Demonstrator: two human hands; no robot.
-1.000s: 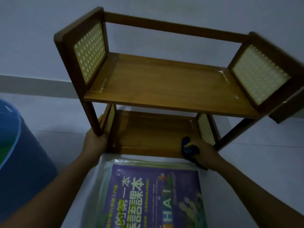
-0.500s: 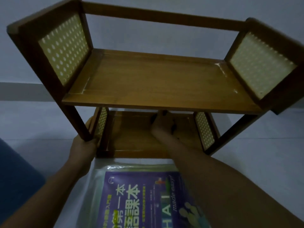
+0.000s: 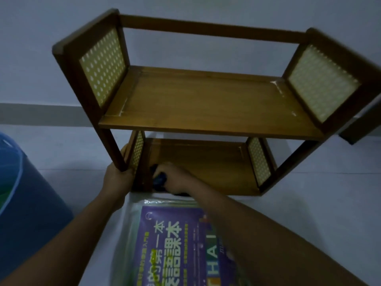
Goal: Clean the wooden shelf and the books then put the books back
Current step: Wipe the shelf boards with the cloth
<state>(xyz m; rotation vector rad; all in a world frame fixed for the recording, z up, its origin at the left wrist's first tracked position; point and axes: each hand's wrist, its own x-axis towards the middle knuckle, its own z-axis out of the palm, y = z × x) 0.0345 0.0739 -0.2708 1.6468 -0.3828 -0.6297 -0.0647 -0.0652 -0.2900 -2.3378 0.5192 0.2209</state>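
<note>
A two-tier wooden shelf (image 3: 206,104) with pale perforated side panels stands on the floor against the wall, both tiers bare of books. My left hand (image 3: 116,178) grips its front left leg near the bottom. My right hand (image 3: 175,178) presses a dark blue cloth (image 3: 159,181) onto the front left corner of the lower board. A purple-covered book (image 3: 173,240) in a clear plastic wrap lies flat on the floor just in front of the shelf, partly under my right forearm.
A blue plastic bin (image 3: 22,195) stands on the floor at the left. A dark wooden piece (image 3: 358,129) juts in beyond the shelf's right side. The pale wall (image 3: 185,9) runs right behind the shelf.
My right hand with the cloth has swept across the lower board from its right front corner, through the middle, to its left front corner. My left hand stays on the leg.
</note>
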